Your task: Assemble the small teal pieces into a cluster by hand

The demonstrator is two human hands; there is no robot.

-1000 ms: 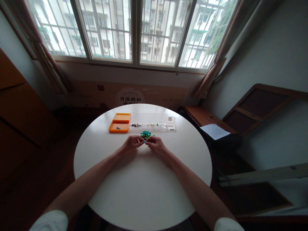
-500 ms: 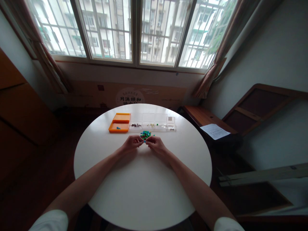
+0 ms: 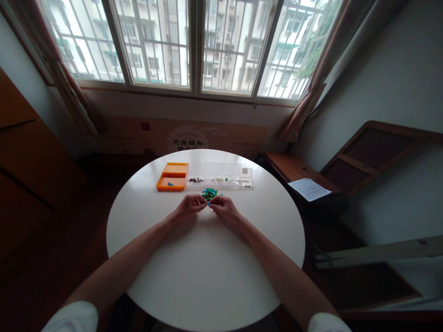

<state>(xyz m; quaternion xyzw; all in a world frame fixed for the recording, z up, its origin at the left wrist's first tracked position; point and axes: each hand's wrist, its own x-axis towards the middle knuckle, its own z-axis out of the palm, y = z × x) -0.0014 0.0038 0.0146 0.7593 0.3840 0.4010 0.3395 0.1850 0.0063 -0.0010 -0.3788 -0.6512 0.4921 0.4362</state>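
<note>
My left hand [image 3: 192, 204] and my right hand [image 3: 223, 205] meet fingertip to fingertip over the middle of the white round table [image 3: 204, 276]. Pinched between them is a small blue piece [image 3: 208, 203], too tiny to make out its exact shape. Just beyond my fingers lies a pile of small green and blue pieces [image 3: 209, 194], its near side partly hidden by my hands. Farther left an orange box [image 3: 170, 187] has its lid up, with a few blue pieces [image 3: 170, 184] inside.
Right of the orange box, clear plastic boxes [image 3: 235, 185] stand in a row with lids raised, holding dark pieces [image 3: 195, 180], pale pieces [image 3: 218, 180] and a green one. Papers [image 3: 309, 189] lie on a wooden bench [image 3: 294, 168] at the right.
</note>
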